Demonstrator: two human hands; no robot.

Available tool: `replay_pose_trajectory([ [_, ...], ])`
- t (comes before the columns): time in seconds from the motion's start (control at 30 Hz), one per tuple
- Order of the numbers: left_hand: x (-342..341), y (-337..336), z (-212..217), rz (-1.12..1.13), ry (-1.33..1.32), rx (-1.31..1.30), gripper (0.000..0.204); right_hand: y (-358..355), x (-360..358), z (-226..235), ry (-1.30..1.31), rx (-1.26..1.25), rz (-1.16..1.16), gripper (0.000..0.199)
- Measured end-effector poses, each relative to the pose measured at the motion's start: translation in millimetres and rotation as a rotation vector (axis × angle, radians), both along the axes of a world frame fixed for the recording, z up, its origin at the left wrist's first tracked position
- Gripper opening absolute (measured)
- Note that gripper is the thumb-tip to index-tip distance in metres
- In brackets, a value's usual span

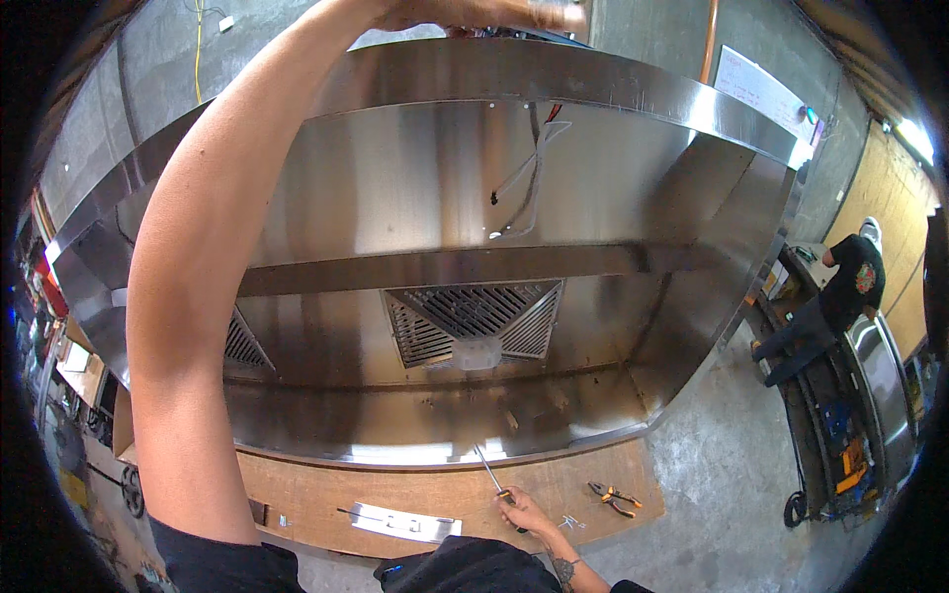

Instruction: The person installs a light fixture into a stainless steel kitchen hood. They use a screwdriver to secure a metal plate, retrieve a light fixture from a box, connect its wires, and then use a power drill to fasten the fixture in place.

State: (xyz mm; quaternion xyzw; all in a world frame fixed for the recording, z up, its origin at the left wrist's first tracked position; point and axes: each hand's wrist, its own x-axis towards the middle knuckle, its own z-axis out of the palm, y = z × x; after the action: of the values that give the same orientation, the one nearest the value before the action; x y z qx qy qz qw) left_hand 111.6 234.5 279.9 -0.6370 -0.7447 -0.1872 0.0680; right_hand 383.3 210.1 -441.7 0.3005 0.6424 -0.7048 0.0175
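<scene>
A large stainless steel hood (613, 89) lies open side toward me on a wooden board (445, 484). My left arm reaches up and over its top rim, and my left hand (474, 14) rests at the far edge there, blurred, so I cannot tell whether it holds anything. Low down, my right hand (524, 512) is shut on a screwdriver (490, 472) with an orange and black handle; its shaft points up toward the hood's lower lip. Inside the hood are a slatted grille (474, 321) and white wires (529, 178).
Orange-handled pliers (613, 497), a flat metal strip (405, 522) and small screws (568, 521) lie on the board. Another person (840, 296) works at a bench on the right. Concrete floor (712, 494) surrounds the board; cluttered shelves stand at the left.
</scene>
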Motion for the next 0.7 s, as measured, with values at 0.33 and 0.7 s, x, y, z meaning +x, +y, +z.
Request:
replay_pose_trajectory([
  [0.33,-24.5,18.0,-7.4,0.020,0.135,0.093,0.073,1.7,4.4,-3.8,-0.006,-0.039,-0.031,0.036],
  [0.7,-44.5,11.7,-1.1,-0.024,0.189,0.111,0.068,2.1,3.4,-27.5,0.070,-0.074,-0.054,0.035],
])
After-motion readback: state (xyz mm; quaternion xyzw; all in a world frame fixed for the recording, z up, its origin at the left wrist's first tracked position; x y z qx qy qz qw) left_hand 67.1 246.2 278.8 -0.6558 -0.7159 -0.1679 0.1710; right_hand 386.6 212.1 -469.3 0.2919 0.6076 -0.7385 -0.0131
